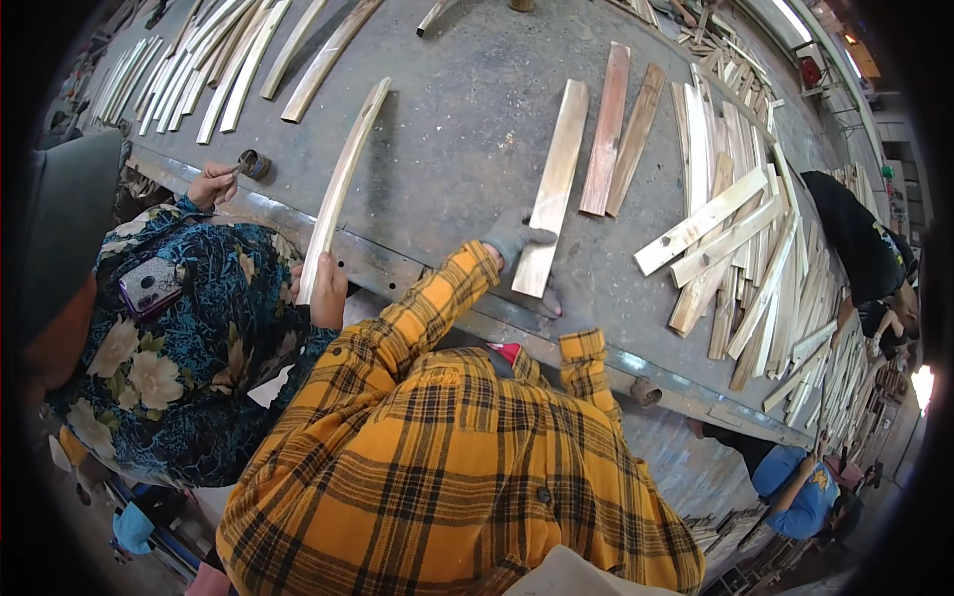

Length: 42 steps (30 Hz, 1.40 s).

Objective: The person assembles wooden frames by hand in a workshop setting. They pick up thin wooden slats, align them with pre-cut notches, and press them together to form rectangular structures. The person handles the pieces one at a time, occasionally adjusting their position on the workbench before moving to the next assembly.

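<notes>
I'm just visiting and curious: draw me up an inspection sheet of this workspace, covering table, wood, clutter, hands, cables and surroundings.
Surface: grey table, scuffed and speckled with pale marks.
Wood: one pale board held near its lower end; a reddish board and a brown board lie to its right.
Clutter: crossed, heaped boards at right; loose strips at upper left.
Hands: left hand, apparently gloved, grips the pale board's left edge; right hand is mostly hidden by the board's lower end, grip unclear.
Cables: nothing seen.
Surroundings: a person in a flowered top at left holds a narrow strip; a person in blue is at lower right.
</notes>
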Tool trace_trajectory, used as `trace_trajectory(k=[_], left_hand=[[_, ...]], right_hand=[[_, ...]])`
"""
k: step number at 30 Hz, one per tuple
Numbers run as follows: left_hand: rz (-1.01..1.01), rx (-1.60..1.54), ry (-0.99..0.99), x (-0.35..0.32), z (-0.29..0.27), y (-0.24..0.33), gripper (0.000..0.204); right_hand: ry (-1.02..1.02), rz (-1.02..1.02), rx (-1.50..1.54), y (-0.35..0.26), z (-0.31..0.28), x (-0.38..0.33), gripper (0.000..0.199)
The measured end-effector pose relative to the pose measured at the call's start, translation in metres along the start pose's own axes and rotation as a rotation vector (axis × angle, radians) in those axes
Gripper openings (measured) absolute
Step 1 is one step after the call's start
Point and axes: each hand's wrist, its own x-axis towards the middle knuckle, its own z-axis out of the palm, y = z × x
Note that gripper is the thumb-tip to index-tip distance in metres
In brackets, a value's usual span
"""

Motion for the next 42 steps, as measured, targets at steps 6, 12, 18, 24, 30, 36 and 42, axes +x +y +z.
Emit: trace_trajectory(k=[6,12,18,24,30,36,42], left_hand=[[0.022,-0.279,0.073,0.013,-0.010,-0.011,0.039],[0.053,-0.114,0.033,0.010,-0.030,0.019,0.047],[0.030,-0.132,0.057,0.008,-0.008,0.035,0.043],[0.096,-0.121,0.280,0.022,-0.035,0.035,0.044],[0.102,0.136,0.022,0.013,-0.007,0.037,0.068],[0.516,0.393,0.292,0.007,0.038,0.045,0.085],[0.399,0.457,0.345,-0.019,0.042,0.067,0.068]], right_hand=[[-0.045,-0.137,-0.075,0.000,0.023,-0.012,0.040],[0.210,-0.252,-0.350,0.012,0.012,-0.002,0.049],[0.181,-0.175,-0.076,0.010,0.015,-0.011,0.047],[0.210,-0.341,-0.219,0.001,-0.027,-0.021,0.045],[0.262,-0.408,-0.280,0.005,0.007,-0.049,0.046],[0.328,-0.425,-0.589,0.048,0.000,-0.021,0.051],[0.293,-0.676,-0.654,0.031,0.018,-0.042,0.047]])
